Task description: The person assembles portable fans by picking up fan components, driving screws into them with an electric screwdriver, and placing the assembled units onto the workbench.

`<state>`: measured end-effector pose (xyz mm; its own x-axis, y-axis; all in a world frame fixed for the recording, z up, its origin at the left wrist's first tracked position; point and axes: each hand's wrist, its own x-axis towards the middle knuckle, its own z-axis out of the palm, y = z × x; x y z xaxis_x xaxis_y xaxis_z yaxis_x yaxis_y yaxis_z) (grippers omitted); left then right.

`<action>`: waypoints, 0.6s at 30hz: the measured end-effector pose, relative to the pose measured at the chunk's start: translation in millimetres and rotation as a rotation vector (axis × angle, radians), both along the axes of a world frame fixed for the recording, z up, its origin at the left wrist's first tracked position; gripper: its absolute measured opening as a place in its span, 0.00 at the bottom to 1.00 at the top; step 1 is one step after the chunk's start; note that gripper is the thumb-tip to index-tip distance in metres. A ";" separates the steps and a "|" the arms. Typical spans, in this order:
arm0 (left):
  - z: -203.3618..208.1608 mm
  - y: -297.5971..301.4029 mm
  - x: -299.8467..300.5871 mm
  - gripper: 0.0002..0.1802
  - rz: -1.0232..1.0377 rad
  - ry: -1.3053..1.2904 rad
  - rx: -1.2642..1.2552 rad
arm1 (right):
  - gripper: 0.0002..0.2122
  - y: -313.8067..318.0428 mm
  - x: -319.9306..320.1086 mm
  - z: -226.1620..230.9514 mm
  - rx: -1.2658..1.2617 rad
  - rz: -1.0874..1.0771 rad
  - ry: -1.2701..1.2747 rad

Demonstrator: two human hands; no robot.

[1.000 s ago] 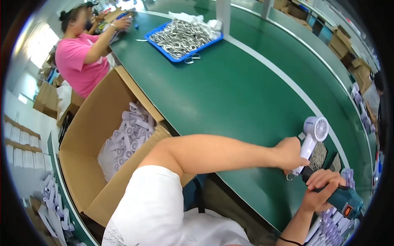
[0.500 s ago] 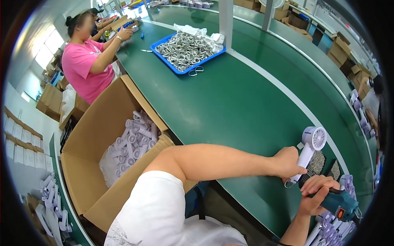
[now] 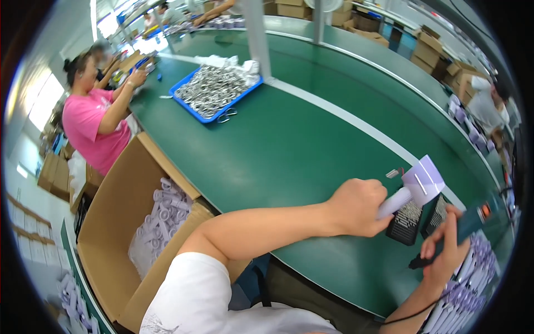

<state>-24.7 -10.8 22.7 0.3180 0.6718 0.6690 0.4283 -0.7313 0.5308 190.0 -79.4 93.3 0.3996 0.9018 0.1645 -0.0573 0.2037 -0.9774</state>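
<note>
My left hand (image 3: 359,207) is closed around the handle of a lilac handheld fan (image 3: 424,181), held over the green table at the right. The fan's head is tilted so its smooth side shows. A small white connector (image 3: 392,173) with a red wire lies or hangs beside the head; I cannot tell which. In my right hand (image 3: 445,245) is a teal electric screwdriver (image 3: 471,221), its dark tip pointing left and apart from the fan. Below the fan, two black trays (image 3: 396,235) hold small screws.
Many lilac fans (image 3: 473,273) are stacked by my right forearm. A cardboard box (image 3: 105,239) of lilac parts stands left of me. Farther off, a blue tray (image 3: 204,119) holds metal rings. A co-worker in pink (image 3: 92,125) works at the far left; a metal post (image 3: 258,39) rises from the table.
The fan has been turned, its grille no longer facing me. The screwdriver has come away from the handle's lower end and its body has swung upward. The whole view has also shifted.
</note>
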 end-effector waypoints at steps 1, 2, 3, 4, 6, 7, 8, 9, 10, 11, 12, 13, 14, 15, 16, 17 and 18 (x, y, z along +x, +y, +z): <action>2.1 -3.1 -0.8 0.16 0.003 0.066 -0.069 | 0.13 0.6 -2.7 1.4 -0.050 -0.007 -0.022; 3.5 -4.4 -1.2 0.15 0.004 0.088 -0.028 | 0.14 2.5 -4.2 1.9 -0.087 -0.021 -0.083; 2.3 -3.1 0.2 0.15 -0.002 0.109 0.008 | 0.15 4.1 -4.3 0.2 -0.098 -0.035 -0.101; 1.5 -0.5 0.4 0.15 -0.025 0.109 0.060 | 0.15 6.2 -3.7 -2.0 -0.111 -0.050 -0.120; -5.4 11.6 8.4 0.16 -0.043 0.055 0.125 | 0.15 12.7 4.2 -2.6 -0.176 -0.018 -0.155; -4.8 13.2 4.6 0.16 -0.030 0.080 0.110 | 0.12 16.7 1.4 -2.5 -0.230 0.007 -0.227; -2.8 13.0 3.1 0.17 -0.002 0.078 0.103 | 0.13 19.1 -5.0 8.0 -0.276 0.013 -0.288; 3.7 11.6 -0.6 0.19 -0.001 0.107 0.119 | 0.16 20.1 -8.8 11.3 -0.261 0.028 -0.227; 5.9 10.4 -1.6 0.20 0.015 0.122 0.125 | 0.19 21.5 -8.2 9.8 -0.267 0.035 -0.214; 7.5 9.5 -1.5 0.21 0.028 0.149 0.115 | 0.21 20.6 -6.9 12.8 -0.252 0.064 -0.177; 8.4 7.6 1.5 0.20 0.019 0.136 0.068 | 0.21 19.4 -2.3 13.8 -0.266 0.069 -0.200; 7.8 6.2 5.5 0.19 0.017 0.125 0.022 | 0.21 17.3 3.0 13.5 -0.280 0.079 -0.222; 7.2 7.1 7.5 0.19 0.004 0.129 0.021 | 0.21 17.5 6.6 11.9 -0.260 0.058 -0.214; 5.6 8.2 8.8 0.19 0.002 0.144 0.040 | 0.21 16.2 7.4 11.9 -0.260 0.051 -0.209; 4.9 9.4 9.4 0.19 0.003 0.159 0.059 | 0.21 15.7 7.0 12.6 -0.270 0.061 -0.198; 3.2 8.2 9.3 0.19 0.000 0.163 0.058 | 0.20 13.5 6.4 11.7 -0.281 0.073 -0.188; 2.1 7.3 9.1 0.19 0.028 0.192 0.070 | 0.20 14.3 7.7 9.5 -0.274 0.078 -0.189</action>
<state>-15.6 -3.4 24.7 0.4258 0.6360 0.6436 0.5373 -0.7500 0.3858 197.7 -65.1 102.8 0.3131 0.9494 -0.0240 0.1246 -0.0661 -0.9900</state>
